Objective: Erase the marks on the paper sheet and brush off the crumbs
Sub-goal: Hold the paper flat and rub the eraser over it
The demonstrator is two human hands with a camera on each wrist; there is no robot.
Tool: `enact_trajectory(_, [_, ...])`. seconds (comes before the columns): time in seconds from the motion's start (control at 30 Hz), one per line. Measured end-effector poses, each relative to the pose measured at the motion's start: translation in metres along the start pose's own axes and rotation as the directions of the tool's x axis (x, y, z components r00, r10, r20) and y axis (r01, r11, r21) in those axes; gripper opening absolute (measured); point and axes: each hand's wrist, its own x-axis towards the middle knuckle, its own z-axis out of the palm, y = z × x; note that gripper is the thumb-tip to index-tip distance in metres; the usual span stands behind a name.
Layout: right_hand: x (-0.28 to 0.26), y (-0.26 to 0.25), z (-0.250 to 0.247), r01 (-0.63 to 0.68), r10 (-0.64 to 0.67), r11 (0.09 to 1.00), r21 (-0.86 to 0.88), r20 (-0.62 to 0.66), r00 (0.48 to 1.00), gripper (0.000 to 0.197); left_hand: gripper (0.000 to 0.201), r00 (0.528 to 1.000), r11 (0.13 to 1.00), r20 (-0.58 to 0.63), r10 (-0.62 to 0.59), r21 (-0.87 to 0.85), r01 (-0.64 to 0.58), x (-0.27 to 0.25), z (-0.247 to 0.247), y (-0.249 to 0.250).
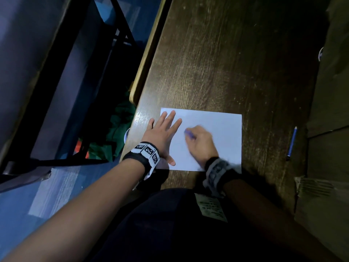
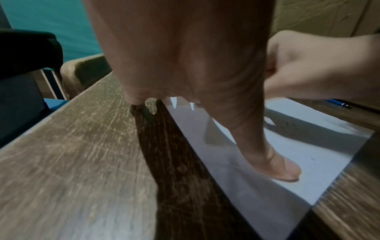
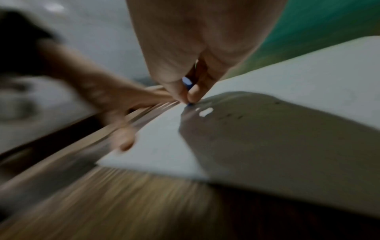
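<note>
A white paper sheet [image 1: 222, 133] lies on the wooden desk [image 1: 226, 63] near its front edge. My left hand [image 1: 162, 133] rests flat on the sheet's left side, fingers spread and straight, thumb [image 2: 273, 164] pressing the paper [image 2: 267, 170]. My right hand [image 1: 198, 140] pinches a small blue eraser [image 1: 188, 133] between thumb and fingers, its tip [image 3: 189, 104] touching the sheet [image 3: 308, 81]; the hand is motion-blurred. Dark eraser crumbs [image 2: 292, 125] dot the sheet [image 3: 234, 116] under my right hand's shadow. No pencil marks show clearly.
A blue pencil [image 1: 292, 143] lies on the desk right of the sheet, also seen as the pencil [image 2: 339, 104] beyond the paper. Cardboard boxes [image 1: 330, 110] stand along the right side. The desk's left edge [image 1: 149, 59] drops to a chair frame [image 1: 56, 110] and floor.
</note>
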Motion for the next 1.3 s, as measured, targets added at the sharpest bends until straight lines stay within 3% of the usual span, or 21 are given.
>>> enact_trajectory(0.07, [-0.03, -0.014, 0.006, 0.218, -0.205, 0.976, -0.001, 0.334, 0.92, 0.012, 0.156, 1.0, 1.0, -0.005, -0.004, 0.004, 0.004, 0.0, 0.0, 0.0])
enact_trajectory(0.1, [-0.033, -0.014, 0.001, 0.253, -0.231, 0.968, 0.008, 0.437, 0.87, 0.013, 0.156, 1.0, 1.0, -0.005, -0.004, 0.008, 0.004, 0.001, 0.0, 0.0])
enact_trajectory(0.13, [-0.025, -0.011, -0.005, 0.229, -0.206, 0.973, 0.002, 0.446, 0.871, 0.013, 0.156, 1.0, 1.0, -0.006, -0.002, 0.014, 0.002, 0.001, 0.0, 0.0])
enact_trajectory(0.23, [0.004, 0.008, -0.016, -0.015, 0.016, 1.0, -0.017, 0.041, 0.999, 0.009, 0.156, 1.0, 1.0, -0.007, 0.003, 0.014, -0.003, 0.001, 0.0, -0.001])
enact_trajectory(0.3, [0.002, 0.009, -0.01, -0.099, 0.1, 0.995, 0.022, -0.118, 0.988, 0.009, 0.156, 1.0, 1.0, -0.004, 0.009, 0.004, -0.009, 0.0, 0.0, -0.001])
enact_trajectory(0.37, [-0.019, -0.006, 0.006, -0.006, 0.005, 1.0, 0.017, 0.055, 0.998, 0.006, 0.156, 1.0, 1.0, -0.006, 0.007, 0.009, -0.007, 0.001, 0.001, -0.001])
enact_trajectory(0.43, [-0.034, -0.013, 0.007, 0.169, -0.156, 0.985, -0.013, 0.33, 0.931, 0.013, 0.156, 1.0, 1.0, -0.006, 0.003, 0.011, -0.003, 0.002, 0.001, -0.002])
enact_trajectory(0.47, [-0.028, -0.009, 0.0, 0.177, -0.154, 0.984, -0.033, 0.362, 0.919, 0.013, 0.156, 1.0, 1.0, -0.002, 0.004, 0.012, -0.004, 0.002, 0.0, -0.002])
enact_trajectory(0.57, [0.007, 0.011, -0.018, -0.065, 0.065, 0.997, -0.045, 0.009, 0.998, 0.011, 0.155, 1.0, 1.0, 0.009, 0.01, 0.014, -0.01, 0.002, 0.001, -0.002])
enact_trajectory(0.63, [0.011, 0.014, -0.017, -0.134, 0.128, 0.991, -0.027, -0.154, 0.98, 0.011, 0.155, 1.0, 1.0, 0.009, 0.014, 0.008, -0.014, 0.002, 0.0, -0.003])
enact_trajectory(0.7, [-0.006, 0.0, -0.001, -0.043, 0.044, 0.998, -0.036, 0.015, 0.999, 0.009, 0.155, 1.0, 1.0, 0.003, 0.013, 0.008, -0.013, 0.002, 0.001, -0.003])
enact_trajectory(0.77, [-0.025, -0.013, 0.004, 0.145, -0.126, 0.989, -0.039, 0.307, 0.943, 0.009, 0.155, 1.0, 1.0, -0.007, 0.009, 0.019, -0.008, 0.002, 0.001, -0.002])
enact_trajectory(0.8, [-0.022, -0.011, -0.002, 0.173, -0.148, 0.984, -0.04, 0.347, 0.926, 0.009, 0.155, 1.0, 1.0, -0.006, 0.007, 0.023, -0.007, 0.002, 0.001, -0.002])
enact_trajectory(0.9, [0.011, 0.007, -0.016, -0.043, 0.043, 0.997, -0.058, 0.009, 0.999, 0.008, 0.156, 1.0, 1.0, 0.002, 0.01, 0.008, -0.01, 0.003, 0.001, -0.002])
enact_trajectory(0.97, [0.014, 0.011, -0.014, -0.148, 0.141, 0.988, -0.033, -0.157, 0.977, 0.012, 0.156, 1.0, 1.0, 0.012, 0.01, -0.005, -0.01, 0.003, 0.001, -0.003])
enact_trajectory(1.03, [-0.003, -0.004, 0.001, -0.072, 0.073, 0.997, -0.039, 0.025, 0.997, 0.013, 0.156, 1.0, 1.0, 0.003, 0.007, -0.001, -0.007, 0.005, 0.003, -0.003])
enact_trajectory(1.1, [-0.02, -0.017, 0.006, 0.119, -0.095, 0.991, -0.055, 0.318, 0.943, 0.012, 0.157, 1.0, 1.0, -0.007, 0.001, 0.009, -0.001, 0.005, 0.004, -0.003])
enact_trajectory(1.13, [-0.016, -0.015, 0.002, 0.145, -0.118, 0.988, -0.051, 0.357, 0.927, 0.011, 0.157, 1.0, 1.0, -0.007, 0.0, 0.012, 0.0, 0.006, 0.004, -0.003])
enact_trajectory(1.17, [-0.006, -0.011, -0.005, 0.114, -0.09, 0.992, -0.059, 0.307, 0.947, 0.011, 0.157, 1.0, 1.0, -0.005, 0.001, 0.013, -0.001, 0.006, 0.004, -0.003])
enact_trajectory(1.23, [0.015, 0.006, -0.014, -0.076, 0.077, 0.996, -0.053, 0.006, 0.997, 0.012, 0.156, 1.0, 1.0, 0.003, 0.006, 0.007, -0.006, 0.006, 0.004, -0.004])
enact_trajectory(1.3, [0.017, 0.012, -0.014, -0.176, 0.169, 0.984, -0.023, -0.188, 0.968, 0.013, 0.157, 1.0, 1.0, 0.008, 0.01, 0.001, -0.01, 0.006, 0.004, -0.005])
